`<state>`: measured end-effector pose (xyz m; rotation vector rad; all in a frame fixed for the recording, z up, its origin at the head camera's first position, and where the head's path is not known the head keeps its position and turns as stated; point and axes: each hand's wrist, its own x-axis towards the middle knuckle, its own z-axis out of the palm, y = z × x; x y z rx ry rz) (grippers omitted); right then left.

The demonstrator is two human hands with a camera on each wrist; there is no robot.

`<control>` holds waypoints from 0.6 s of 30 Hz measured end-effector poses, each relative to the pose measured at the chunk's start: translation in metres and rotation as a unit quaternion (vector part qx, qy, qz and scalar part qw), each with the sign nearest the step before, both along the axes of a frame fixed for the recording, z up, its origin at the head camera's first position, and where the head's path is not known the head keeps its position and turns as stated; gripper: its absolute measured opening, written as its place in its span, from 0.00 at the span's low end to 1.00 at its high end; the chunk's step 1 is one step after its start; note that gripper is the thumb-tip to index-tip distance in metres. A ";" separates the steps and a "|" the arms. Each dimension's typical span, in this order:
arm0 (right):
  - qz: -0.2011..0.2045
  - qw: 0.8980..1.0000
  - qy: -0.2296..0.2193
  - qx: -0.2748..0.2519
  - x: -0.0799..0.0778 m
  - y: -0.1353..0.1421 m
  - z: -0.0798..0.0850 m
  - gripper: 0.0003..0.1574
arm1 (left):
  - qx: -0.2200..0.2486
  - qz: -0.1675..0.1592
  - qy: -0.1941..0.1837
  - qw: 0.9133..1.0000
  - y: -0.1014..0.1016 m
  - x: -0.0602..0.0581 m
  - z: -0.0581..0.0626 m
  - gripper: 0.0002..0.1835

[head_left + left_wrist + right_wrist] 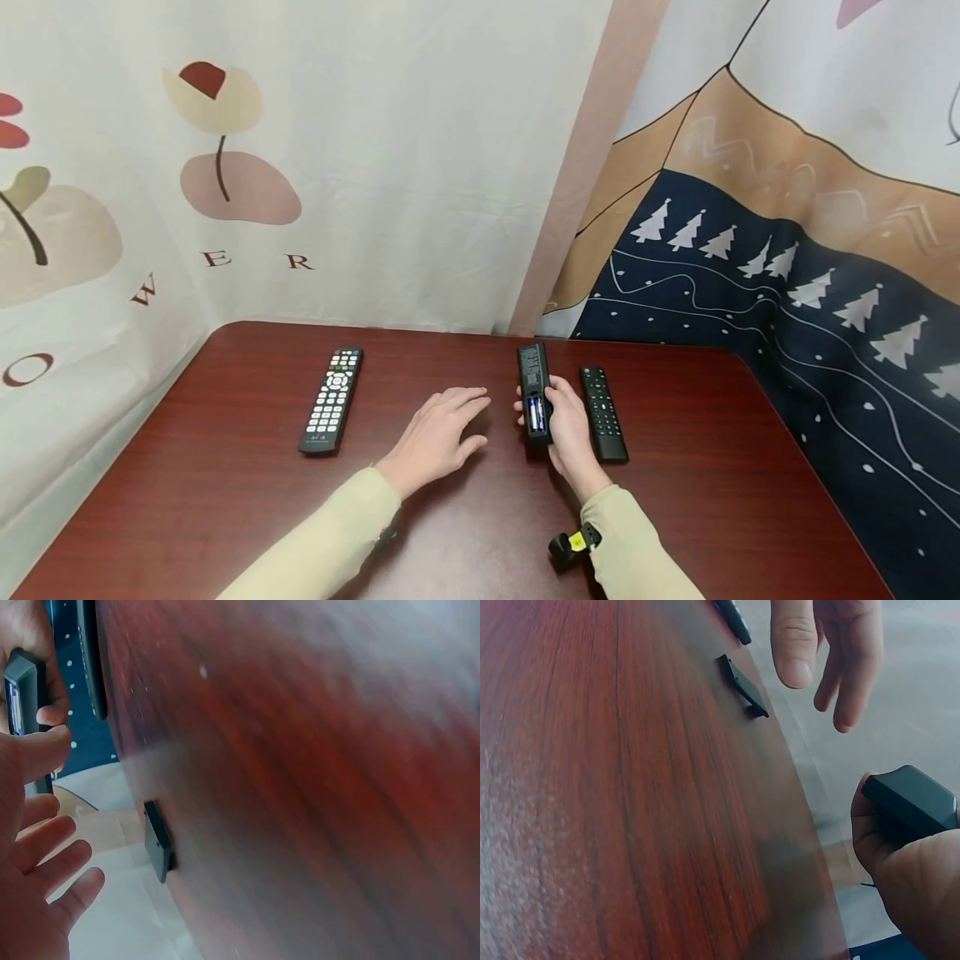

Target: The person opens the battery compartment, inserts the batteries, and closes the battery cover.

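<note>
My right hand (570,425) grips a black remote control (533,371), its back turned up. The battery compartment is uncovered, and blue-and-white batteries (536,414) show inside it. My left hand (442,429) hovers over the table to the left of that remote, fingers spread and nothing in them. A small black piece shaped like a battery cover (156,841) lies on the table. From the right wrist, this battery cover (742,688) appears below the left hand; in the head view it is hidden.
To the left, a black remote with white buttons (332,404) lies face up on the reddish-brown table (247,500). Another black remote (604,417) lies close to the right of my right hand. Printed curtains (420,167) hang behind the table and along its right side.
</note>
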<state>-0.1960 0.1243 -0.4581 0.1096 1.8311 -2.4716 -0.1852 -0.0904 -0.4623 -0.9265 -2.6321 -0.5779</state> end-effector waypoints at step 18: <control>-0.001 1.000 0.002 -0.005 0.000 -0.001 -0.001 0.22 | -0.019 0.027 -0.046 0.998 -0.023 -0.005 -0.001 0.31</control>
